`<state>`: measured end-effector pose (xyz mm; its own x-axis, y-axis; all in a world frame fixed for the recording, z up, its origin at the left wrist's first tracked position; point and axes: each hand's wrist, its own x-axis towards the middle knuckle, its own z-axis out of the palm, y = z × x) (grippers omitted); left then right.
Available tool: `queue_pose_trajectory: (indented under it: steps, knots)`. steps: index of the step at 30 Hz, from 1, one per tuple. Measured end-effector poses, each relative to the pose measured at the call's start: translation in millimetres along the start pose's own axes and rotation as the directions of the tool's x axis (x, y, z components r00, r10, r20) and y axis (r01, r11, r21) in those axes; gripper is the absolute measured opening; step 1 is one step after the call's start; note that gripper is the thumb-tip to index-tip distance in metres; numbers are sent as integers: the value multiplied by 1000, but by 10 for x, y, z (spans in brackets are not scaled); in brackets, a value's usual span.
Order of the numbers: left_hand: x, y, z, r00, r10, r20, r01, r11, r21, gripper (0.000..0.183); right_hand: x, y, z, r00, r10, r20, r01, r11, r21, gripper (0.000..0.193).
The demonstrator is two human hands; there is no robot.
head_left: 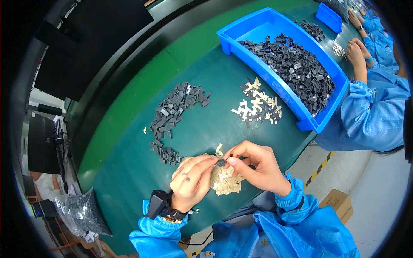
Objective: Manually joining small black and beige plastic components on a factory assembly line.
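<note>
My left hand (191,180) and my right hand (254,165) meet over the green table (129,129), both pinching one small dark grey plastic part (221,163) between their fingertips. Beneath them lies a pile of small beige strips (226,180), partly hidden by my fingers. A curved heap of the same dark grey parts (172,118) lies on the table beyond my left hand. Farther right sits a scatter of beige-and-grey assembled pieces (258,106). A dark band (161,205) is on my left wrist.
A blue bin (254,30) holding several dark grey parts stands at the back right. A co-worker in a blue smock (374,112) works at the right, hands on the table edge. A smaller blue bin (329,17) sits beyond. A clear bag of parts (84,213) hangs lower left.
</note>
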<state>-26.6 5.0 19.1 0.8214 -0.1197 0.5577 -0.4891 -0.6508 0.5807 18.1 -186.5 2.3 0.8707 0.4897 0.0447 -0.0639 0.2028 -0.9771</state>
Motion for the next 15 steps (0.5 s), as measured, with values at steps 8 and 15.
queue_pose_trajectory:
  steps: [8, 15]
  knots:
    - [2, -5, 51, 996, 81, -27, -78, 991, 109, 27, 11, 21, -3, 999, -18, 30, 21, 996, -90, 8]
    - [4, -16, 43, 993, 120, 14, -121, 979, 167, 28, 24, -9, -22, 996, -54, 69, 67, 978, -200, 9]
